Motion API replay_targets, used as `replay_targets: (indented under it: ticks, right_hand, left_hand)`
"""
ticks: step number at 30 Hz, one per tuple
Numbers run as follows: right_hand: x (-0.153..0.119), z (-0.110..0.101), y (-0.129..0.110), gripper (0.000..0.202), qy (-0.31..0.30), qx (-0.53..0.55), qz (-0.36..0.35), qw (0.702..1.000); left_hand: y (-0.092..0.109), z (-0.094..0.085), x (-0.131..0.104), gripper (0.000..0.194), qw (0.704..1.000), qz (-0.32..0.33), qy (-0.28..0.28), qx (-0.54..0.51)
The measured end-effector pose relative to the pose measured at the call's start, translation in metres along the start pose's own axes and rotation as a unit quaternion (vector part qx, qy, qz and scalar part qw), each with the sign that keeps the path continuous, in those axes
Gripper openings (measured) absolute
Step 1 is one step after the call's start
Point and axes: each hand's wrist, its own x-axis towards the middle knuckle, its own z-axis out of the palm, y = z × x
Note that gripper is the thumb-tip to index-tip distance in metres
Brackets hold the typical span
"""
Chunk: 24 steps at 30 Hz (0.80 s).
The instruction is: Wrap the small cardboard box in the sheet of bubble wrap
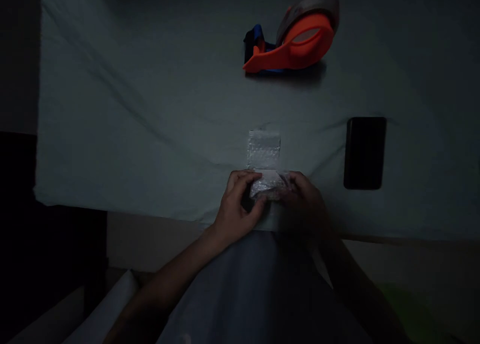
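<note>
In the dim head view, a sheet of bubble wrap [264,149] lies on the pale cloth near the table's front edge. Its near part is folded into a small, shiny packet [269,184]. My left hand [240,204] curls round the packet's left side, with the thumb below and the fingers above. On the right side, my right hand [302,199] grips it with bent fingers, partly lost in shadow. Whatever the wrap may enclose cannot be made out.
Beyond the hands stands an orange and blue tape dispenser [292,44] with a roll of tape on it. A black rectangular object [365,153] lies to the right. The cloth-covered table [150,94] has creases, and its front edge runs just below my hands.
</note>
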Motion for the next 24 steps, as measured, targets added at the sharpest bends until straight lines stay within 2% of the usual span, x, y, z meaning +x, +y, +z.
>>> replay_targets:
  ticks: [3, 5, 7, 10, 13, 15, 19, 22, 24]
  right_hand:
    - [-0.005, 0.01, -0.013, 0.035, 0.027, -0.007, -0.008, 1.0]
    - [-0.005, 0.011, -0.02, 0.036, 0.012, -0.019, -0.009, 1.0]
    - [-0.003, 0.011, -0.023, 0.039, 0.003, -0.049, -0.009, 0.999]
    - [-0.002, 0.007, -0.02, 0.045, 0.032, -0.099, -0.007, 0.995]
    - [-0.003, 0.005, -0.012, 0.049, 0.051, -0.105, -0.003, 0.993]
    - [-0.004, 0.006, -0.008, 0.048, 0.051, -0.106, 0.001, 0.993]
    - [-0.002, 0.01, -0.001, 0.037, 0.09, -0.098, -0.008, 0.991]
    - [0.006, 0.009, 0.003, 0.014, 0.13, -0.078, -0.073, 0.986]
    - [0.012, 0.006, 0.005, 0.008, 0.147, -0.077, -0.112, 0.98]
  left_hand:
    - [0.0, 0.0, 0.0, 0.021, 0.997, 0.045, 0.056, -0.012]
    - [-0.003, -0.001, 0.0, 0.021, 0.995, 0.064, 0.077, -0.002]
    - [-0.006, -0.001, -0.001, 0.027, 0.994, 0.069, 0.079, 0.022]
    - [-0.009, 0.0, -0.003, 0.031, 0.993, 0.071, 0.078, 0.049]
    - [-0.011, 0.001, -0.007, 0.03, 0.993, 0.073, 0.076, 0.057]
    - [-0.013, -0.001, -0.009, 0.037, 0.992, 0.082, 0.072, 0.07]
    - [-0.018, -0.008, -0.01, 0.059, 0.991, 0.091, 0.04, 0.092]
    - [-0.018, -0.013, -0.008, 0.062, 0.994, 0.075, 0.022, 0.076]
    - [-0.018, -0.015, -0.005, 0.061, 0.996, 0.056, 0.016, 0.069]
